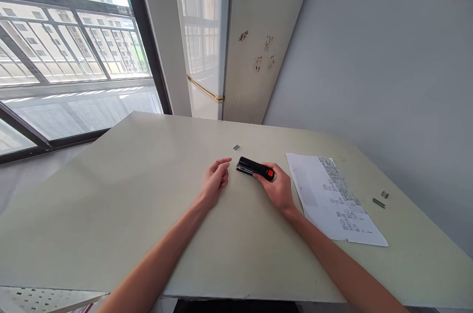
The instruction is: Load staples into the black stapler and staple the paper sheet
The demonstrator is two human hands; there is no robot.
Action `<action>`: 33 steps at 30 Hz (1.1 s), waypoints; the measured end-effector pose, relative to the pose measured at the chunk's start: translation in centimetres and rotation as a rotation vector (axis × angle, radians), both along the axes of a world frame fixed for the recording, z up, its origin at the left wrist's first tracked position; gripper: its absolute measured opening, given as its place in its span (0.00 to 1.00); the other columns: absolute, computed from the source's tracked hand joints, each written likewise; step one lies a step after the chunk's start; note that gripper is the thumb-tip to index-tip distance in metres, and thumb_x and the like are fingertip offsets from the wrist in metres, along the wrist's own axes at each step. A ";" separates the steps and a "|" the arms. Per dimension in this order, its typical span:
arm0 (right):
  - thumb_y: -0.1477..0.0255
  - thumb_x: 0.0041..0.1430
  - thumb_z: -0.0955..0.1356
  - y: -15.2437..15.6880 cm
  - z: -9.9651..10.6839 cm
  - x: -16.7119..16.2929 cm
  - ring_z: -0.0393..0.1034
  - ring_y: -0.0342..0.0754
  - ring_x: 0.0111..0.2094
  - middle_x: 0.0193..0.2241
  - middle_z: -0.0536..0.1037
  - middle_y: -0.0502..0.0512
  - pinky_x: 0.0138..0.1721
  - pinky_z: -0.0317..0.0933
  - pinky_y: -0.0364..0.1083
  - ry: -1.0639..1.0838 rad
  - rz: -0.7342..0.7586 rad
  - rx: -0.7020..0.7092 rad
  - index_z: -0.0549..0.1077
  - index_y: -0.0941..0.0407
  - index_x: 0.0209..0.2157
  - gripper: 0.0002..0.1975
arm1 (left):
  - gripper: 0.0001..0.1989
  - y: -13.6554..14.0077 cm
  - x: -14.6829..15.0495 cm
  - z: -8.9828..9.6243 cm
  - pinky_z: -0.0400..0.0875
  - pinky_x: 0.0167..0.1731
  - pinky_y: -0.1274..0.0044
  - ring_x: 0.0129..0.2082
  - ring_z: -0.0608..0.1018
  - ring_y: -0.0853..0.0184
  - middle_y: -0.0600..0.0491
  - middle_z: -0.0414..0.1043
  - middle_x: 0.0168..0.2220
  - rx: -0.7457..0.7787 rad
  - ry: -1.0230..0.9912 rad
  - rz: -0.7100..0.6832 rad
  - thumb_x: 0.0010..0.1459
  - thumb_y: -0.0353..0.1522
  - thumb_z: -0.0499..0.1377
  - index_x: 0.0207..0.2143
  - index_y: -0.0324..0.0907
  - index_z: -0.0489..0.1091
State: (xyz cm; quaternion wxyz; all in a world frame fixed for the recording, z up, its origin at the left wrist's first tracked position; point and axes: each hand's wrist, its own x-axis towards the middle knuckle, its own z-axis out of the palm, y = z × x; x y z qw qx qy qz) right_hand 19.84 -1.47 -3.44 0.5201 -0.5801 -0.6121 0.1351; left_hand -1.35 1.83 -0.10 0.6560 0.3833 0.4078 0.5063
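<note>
A black stapler point(251, 167) with a red patch at its rear end is in my right hand point(278, 187), held just above or on the table; I cannot tell which. My right thumb and fingers close around its rear part. My left hand point(216, 180) is just left of the stapler's front end, apart from it. Its fingers are curled in, with the index finger pointing toward the stapler, and I see nothing in them. Behind the stapler lies a small strip of staples point(236, 147).
A printed paper sheet point(314, 194) lies right of my right hand on the pale table point(129, 214). Farther right are a strip of staples point(379, 203) and a smaller staple piece point(385, 194). A fridge point(254, 17) and wall stand behind; a window point(74, 32) is at left.
</note>
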 end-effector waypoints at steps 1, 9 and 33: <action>0.55 0.62 0.73 0.7 -0.2 0.0 0.79 0.54 0.41 0.43 0.85 0.57 0.44 0.73 0.53 -0.013 0.005 -0.011 0.79 0.53 0.46 0.18 | 0.19 0.3 -0.2 0.0 0.47 0.18 0.81 0.19 0.53 0.76 0.64 0.51 0.23 -0.030 -0.057 0.006 0.54 0.39 0.69 0.46 0.39 0.75; 0.54 0.66 0.71 8.5 0.1 -2.9 0.75 0.58 0.48 0.44 0.84 0.60 0.52 0.70 0.60 -0.169 0.102 0.014 0.79 0.53 0.50 0.20 | 0.10 1.1 -1.6 0.2 0.56 0.16 0.84 0.18 0.60 0.77 0.61 0.59 0.24 -0.197 -0.396 0.023 0.61 0.35 0.63 0.41 0.38 0.73; 0.58 0.70 0.68 -7.5 1.5 10.7 0.68 0.59 0.62 0.61 0.74 0.58 0.61 0.66 0.63 -0.551 -0.091 0.035 0.78 0.48 0.50 0.13 | 0.22 -0.3 0.9 -0.3 0.77 0.51 0.66 0.43 0.84 0.58 0.39 0.80 0.45 -0.165 -0.095 -0.321 0.71 0.47 0.58 0.45 0.35 0.79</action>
